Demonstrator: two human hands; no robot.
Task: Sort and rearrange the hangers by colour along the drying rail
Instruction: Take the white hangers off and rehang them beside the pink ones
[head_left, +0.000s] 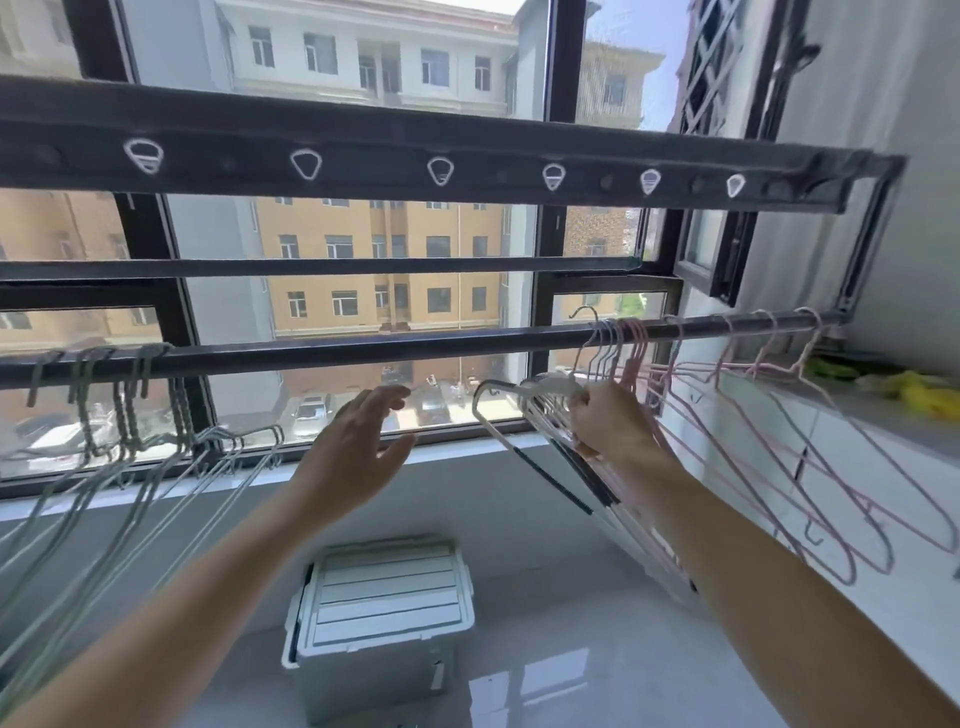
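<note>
A dark drying rail (363, 349) runs across the window. Several green hangers (130, 467) hang bunched at its left end. Several pink hangers (769, 447) hang spread along its right end. Just left of them, several white hangers (524, 431) hang in a bunch, tilted toward me. My right hand (613, 426) grips that white bunch below the hooks. My left hand (358, 447) is raised below the rail's bare middle with fingers spread, holding nothing.
A perforated dark bar (467, 171) with white rings runs above the rail. A white lidded plastic box (384, 613) stands on the glossy floor below. A ledge at the right carries yellow and green items (914, 389). The window sill (467, 447) lies behind the hands.
</note>
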